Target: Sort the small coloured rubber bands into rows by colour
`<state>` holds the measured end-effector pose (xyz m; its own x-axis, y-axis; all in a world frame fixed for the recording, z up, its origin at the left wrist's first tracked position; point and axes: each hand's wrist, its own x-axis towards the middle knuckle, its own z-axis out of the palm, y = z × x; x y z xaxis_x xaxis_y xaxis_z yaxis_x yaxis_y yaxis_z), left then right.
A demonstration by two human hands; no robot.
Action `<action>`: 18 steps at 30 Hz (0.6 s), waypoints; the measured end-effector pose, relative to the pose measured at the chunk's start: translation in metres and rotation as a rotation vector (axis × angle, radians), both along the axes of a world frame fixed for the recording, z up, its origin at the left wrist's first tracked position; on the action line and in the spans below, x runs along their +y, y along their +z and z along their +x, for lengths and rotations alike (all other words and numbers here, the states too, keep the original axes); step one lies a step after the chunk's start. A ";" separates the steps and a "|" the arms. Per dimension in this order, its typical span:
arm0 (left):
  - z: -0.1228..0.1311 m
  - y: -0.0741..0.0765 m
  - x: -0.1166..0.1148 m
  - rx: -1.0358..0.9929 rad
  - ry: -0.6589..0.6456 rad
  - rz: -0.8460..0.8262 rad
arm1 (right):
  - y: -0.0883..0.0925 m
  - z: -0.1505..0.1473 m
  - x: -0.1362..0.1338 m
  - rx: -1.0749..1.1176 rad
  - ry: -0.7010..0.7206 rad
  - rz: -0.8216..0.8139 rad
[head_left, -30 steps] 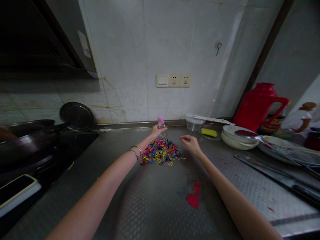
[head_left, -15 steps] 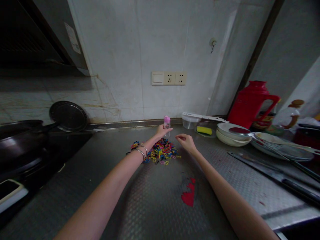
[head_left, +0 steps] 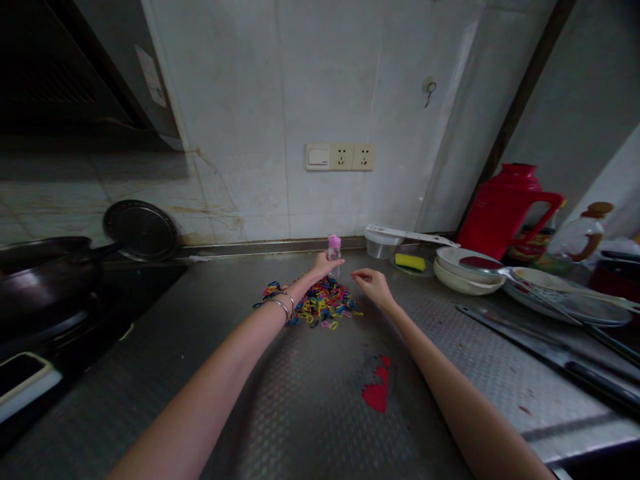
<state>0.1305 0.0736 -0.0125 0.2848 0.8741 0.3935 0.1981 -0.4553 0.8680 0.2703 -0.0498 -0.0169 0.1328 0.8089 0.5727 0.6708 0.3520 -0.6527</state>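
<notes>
A heap of small coloured rubber bands (head_left: 320, 303) lies on the steel counter (head_left: 310, 393). Behind the heap, my left hand (head_left: 324, 265) grips a tiny clear bottle with a pink cap (head_left: 334, 247), holding it upright. Two bangles circle that wrist. My right hand (head_left: 373, 285) hovers just right of the heap, its fingers curled and pinched together; whether they hold anything is too small to see.
A dark wok (head_left: 40, 280) and round lid (head_left: 140, 230) sit on the stove at left, a phone (head_left: 20, 377) at the near left. Right: a clear tub (head_left: 383, 241), yellow sponge (head_left: 410, 261), stacked bowls (head_left: 467, 273), plates, red jug (head_left: 507, 210), a long knife (head_left: 550, 357). A red patch (head_left: 377, 390) marks the counter.
The view shifted left and then settled. My left hand has carried the bottle a little right, and my right hand has drawn closer to it above the heap.
</notes>
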 end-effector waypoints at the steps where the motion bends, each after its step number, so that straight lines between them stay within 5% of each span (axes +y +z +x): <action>1: 0.000 0.000 0.001 0.004 0.010 0.004 | -0.001 0.000 0.000 0.001 0.000 -0.001; 18: 0.001 0.002 -0.002 0.059 0.009 -0.003 | -0.006 0.002 0.004 -0.014 0.011 -0.015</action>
<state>0.1318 0.0719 -0.0110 0.2993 0.8777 0.3741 0.2532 -0.4511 0.8558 0.2721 -0.0461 -0.0229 0.1158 0.8187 0.5624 0.6763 0.3497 -0.6484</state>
